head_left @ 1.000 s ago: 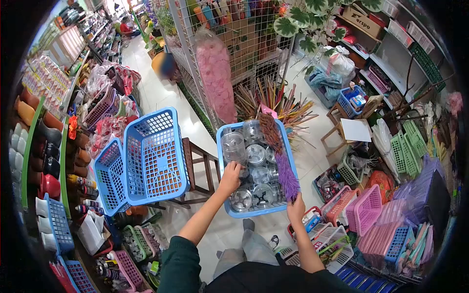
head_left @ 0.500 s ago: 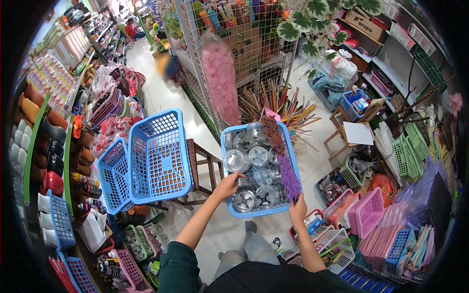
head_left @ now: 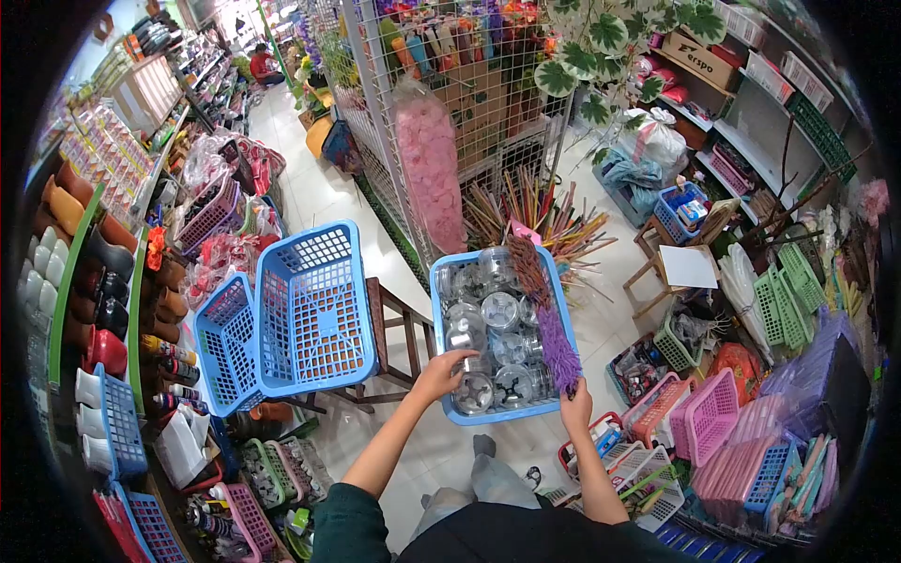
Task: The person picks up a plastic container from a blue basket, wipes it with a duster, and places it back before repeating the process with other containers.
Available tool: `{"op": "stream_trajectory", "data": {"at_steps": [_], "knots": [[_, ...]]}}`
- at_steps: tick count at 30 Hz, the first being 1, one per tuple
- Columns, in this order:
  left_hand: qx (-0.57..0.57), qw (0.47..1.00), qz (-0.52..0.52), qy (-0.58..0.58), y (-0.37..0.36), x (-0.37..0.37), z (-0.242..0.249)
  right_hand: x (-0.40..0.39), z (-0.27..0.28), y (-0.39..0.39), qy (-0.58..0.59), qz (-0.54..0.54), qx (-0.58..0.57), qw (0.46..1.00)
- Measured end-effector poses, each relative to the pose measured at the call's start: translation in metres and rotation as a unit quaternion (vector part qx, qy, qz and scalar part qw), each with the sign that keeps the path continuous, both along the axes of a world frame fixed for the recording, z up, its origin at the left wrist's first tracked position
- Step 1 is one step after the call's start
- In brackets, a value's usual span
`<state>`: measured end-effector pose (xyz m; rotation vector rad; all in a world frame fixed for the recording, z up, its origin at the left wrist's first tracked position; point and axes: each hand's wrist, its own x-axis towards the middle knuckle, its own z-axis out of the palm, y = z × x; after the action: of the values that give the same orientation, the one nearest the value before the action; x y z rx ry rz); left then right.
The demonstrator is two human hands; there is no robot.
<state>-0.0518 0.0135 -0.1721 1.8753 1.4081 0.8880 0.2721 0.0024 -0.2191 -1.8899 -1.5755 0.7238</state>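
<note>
A blue plastic basket (head_left: pixel 508 414) full of clear plastic jars (head_left: pixel 502 311) is in front of me. My left hand (head_left: pixel 443 375) is closed at the basket's left rim, its fingertips reaching inside beside the jars. My right hand (head_left: pixel 575 407) is closed on the right rim near the front corner. Along the right side, over the jars and rim, lies a bundle of purple and brown fuzzy stems (head_left: pixel 557 347); its purple end touches my right fingers. One jar (head_left: pixel 465 327) leans above the others near the left rim.
Left of me, a larger blue basket (head_left: pixel 364 310) and a smaller one (head_left: pixel 211 328) rest by a wooden stool (head_left: pixel 404 324). A wire mesh rack (head_left: pixel 375 141) stands ahead. Pink baskets (head_left: pixel 706 418) crowd the right. A person (head_left: pixel 265 66) sits far down the aisle.
The jar by the left rim has tipped and sits further inside the basket. In view, the basket and both hands have shifted slightly down, along with the surrounding scene.
</note>
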Motion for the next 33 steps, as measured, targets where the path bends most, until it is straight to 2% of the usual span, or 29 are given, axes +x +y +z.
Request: {"op": "stream_trajectory", "data": {"at_steps": [1,4,5,6,7,9,10,11,12,13,14,16,17,18,19,20,21,23,24,25,27,28,29,31,33], "knots": [[0.002,1.0,0.001,0.001,0.0,0.001,0.001,0.001,0.0,0.002,0.011,-0.001,-0.002,1.0],[-0.044,0.981,0.138,-0.128,0.0,0.006,0.0,0.004,-0.001,0.005,0.056,-0.002,-0.003,0.998],[-0.041,0.981,0.14,-0.126,0.001,0.01,-0.003,0.004,-0.001,0.006,0.087,-0.002,-0.005,0.996],[-0.064,0.941,0.189,-0.273,0.004,0.014,-0.006,0.004,-0.001,0.007,0.089,0.001,-0.002,0.996],[-0.085,0.876,0.232,-0.414,0.006,0.019,-0.002,0.005,-0.005,0.007,0.089,0.001,0.014,0.996],[-0.1,0.856,0.259,-0.436,0.008,0.026,0.008,0.008,-0.013,0.008,0.091,0.002,0.032,0.995],[-0.159,0.756,0.245,-0.586,0.008,0.028,0.011,0.009,-0.01,0.009,0.136,0.02,0.06,0.989],[-0.213,0.629,0.22,-0.714,0.01,0.029,0.015,0.009,-0.007,0.011,0.181,0.039,0.088,0.979],[-0.21,0.61,0.232,-0.728,0.012,0.029,0.019,0.013,-0.002,0.012,0.182,0.041,0.093,0.978],[-0.204,0.612,0.229,-0.729,0.01,0.03,0.029,0.013,0.034,0.008,0.167,0.061,0.055,0.983],[-0.194,0.59,0.193,-0.76,0.007,0.033,0.045,0.014,0.064,0.005,0.15,0.081,0.019,0.985],[-0.168,0.557,0.122,-0.804,0.006,0.033,0.059,0.026,0.09,0.003,0.106,0.109,0.071,0.986],[-0.164,0.559,0.118,-0.804,0.006,0.03,0.066,0.034,0.101,0.003,0.061,0.134,0.116,0.982],[-0.146,0.554,0.083,-0.815,0.007,0.027,0.073,0.045,0.112,0.004,-0.025,0.129,0.085,0.988],[-0.128,0.549,0.048,-0.825,0.006,0.026,0.082,0.058,0.113,0.008,-0.04,0.141,0.146,0.978],[-0.105,0.591,0.075,-0.796,0.004,0.027,0.095,0.069,0.122,0.011,-0.066,0.151,0.157,0.974],[-0.101,0.592,0.071,-0.796,0.003,0.025,0.103,0.08,0.132,0.011,-0.092,0.161,0.168,0.968],[-0.083,0.565,0.01,-0.821,0.0,0.02,0.114,0.092,0.158,0.01,-0.078,0.178,0.2,0.96],[-0.082,0.591,0.032,-0.802,0.0,0.02,0.119,0.097,0.172,0.009,-0.065,0.195,0.226,0.952],[-0.077,0.572,0.017,-0.816,0.002,0.017,0.119,0.102,0.187,0.009,-0.067,0.194,0.231,0.951],[-0.053,0.622,0.037,-0.78,0.0,0.017,0.127,0.11,0.219,0.01,-0.169,0.234,0.347,0.893],[-0.032,0.634,0.06,-0.77,-0.004,0.021,0.14,0.113,0.234,0.007,-0.227,0.231,0.297,0.898],[-0.029,0.634,0.055,-0.771,-0.005,0.023,0.144,0.111,0.247,0.006,-0.228,0.23,0.302,0.897],[-0.004,0.682,0.074,-0.728,-0.005,0.028,0.148,0.1,0.269,0.003,-0.261,0.192,0.351,0.878],[-0.005,0.681,0.068,-0.729,-0.005,0.03,0.142,0.092,0.28,-0.001,-0.273,0.184,0.356,0.875]]}}
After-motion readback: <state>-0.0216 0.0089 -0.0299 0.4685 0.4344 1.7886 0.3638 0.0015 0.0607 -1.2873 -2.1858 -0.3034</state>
